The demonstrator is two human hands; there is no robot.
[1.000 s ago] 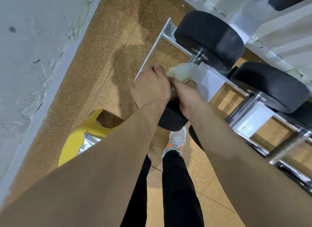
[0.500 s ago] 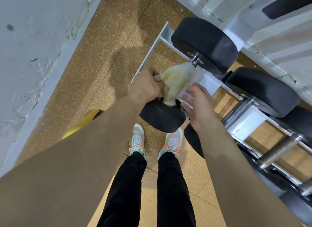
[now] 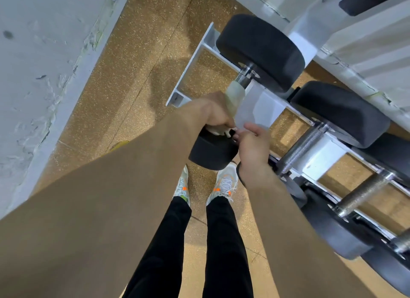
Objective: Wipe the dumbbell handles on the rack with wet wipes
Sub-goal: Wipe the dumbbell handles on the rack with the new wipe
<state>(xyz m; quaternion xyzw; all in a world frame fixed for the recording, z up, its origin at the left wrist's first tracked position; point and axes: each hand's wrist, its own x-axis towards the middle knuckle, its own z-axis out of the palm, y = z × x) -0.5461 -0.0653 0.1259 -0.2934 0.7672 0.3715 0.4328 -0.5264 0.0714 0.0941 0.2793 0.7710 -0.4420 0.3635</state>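
My left grip (image 3: 206, 113) is clamped round the wet wipe (image 3: 234, 96), which sleeves the knurled handle (image 3: 244, 78) of the end dumbbell (image 3: 259, 51) lying across the white rack (image 3: 193, 62). My right grip (image 3: 253, 147) sits just beside it, over the dumbbell's near head, with fingers curled at the wipe's loose end. Whether they pinch it I cannot tell.

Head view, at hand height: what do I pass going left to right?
Grey wall → speckled floor → left hand, gripping the wet wipe → right hand → bare dumbbell handle → next dumbbell handle.
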